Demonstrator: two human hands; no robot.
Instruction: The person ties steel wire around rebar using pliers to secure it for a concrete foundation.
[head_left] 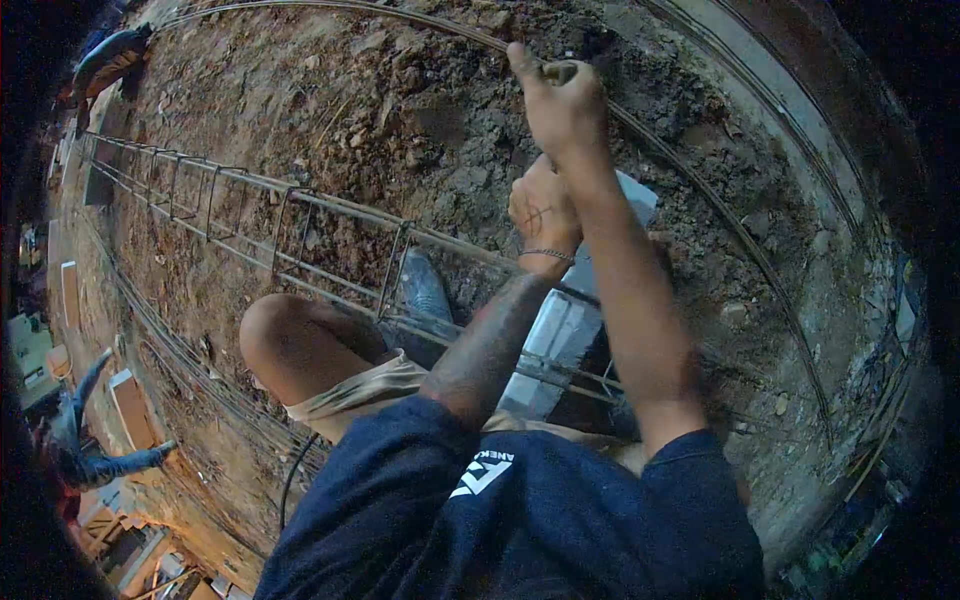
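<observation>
My left hand [545,208] is curled closed, with a bracelet at the wrist and dark crossed lines on its back. Just above and past it, my right hand [568,108] has its fingers bent inward and its thumb sticking out. I cannot tell what either hand grips. A long rebar cage [290,190] with square stirrups runs from the far left to beneath my forearms. Behind my right hand passes a curved bundle of thin rods [690,185]. Under my forearms lies a pale grey flat-sided piece [545,335], partly hidden.
Rough, clumpy soil [400,110] surrounds the cage. A blue-grey boot [425,290] shows beside it, near my bent knee [270,330]. More rods [190,350] lie at the left. One person [110,60] is at the upper left, another [85,430] at the lower left.
</observation>
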